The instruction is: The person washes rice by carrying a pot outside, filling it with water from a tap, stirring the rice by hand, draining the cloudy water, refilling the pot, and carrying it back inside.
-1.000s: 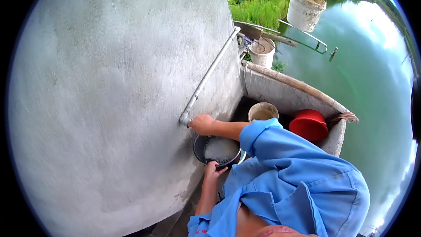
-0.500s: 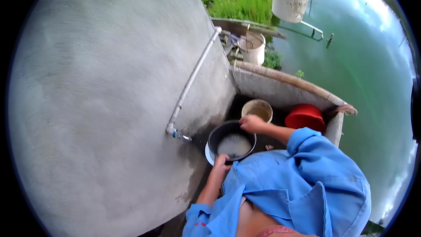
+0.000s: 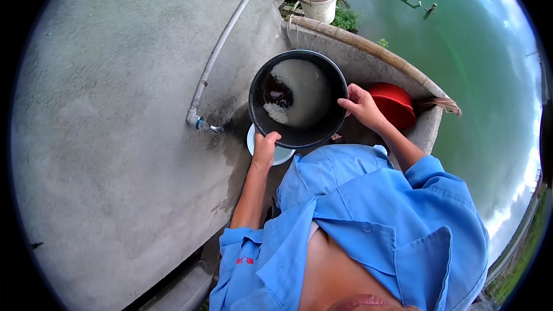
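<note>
A round dark pot (image 3: 334, 132) holds cloudy water and white grains that look like rice (image 3: 276, 113), gathered unevenly on its bottom. My left hand (image 3: 265, 147) is closed on the near-left rim, thumb over the edge. On the right side my right hand (image 3: 362, 105) grips the rim with thumb and fingers. The pot hangs in the air above a pale basin (image 3: 280, 156), which it partly covers.
Left of the pot, a tap (image 3: 208, 126) ends a white pipe (image 3: 230, 20) on the grey concrete wall (image 3: 127, 109). A red basin (image 3: 394, 106) stands by the low wall (image 3: 322, 43). Beyond are a white bucket (image 3: 318, 3) and green water (image 3: 472, 103).
Both hands have raised the pot towards me, and it looks larger. My right hand has shifted from the far rim to the right side. The beige bucket behind is hidden now.
</note>
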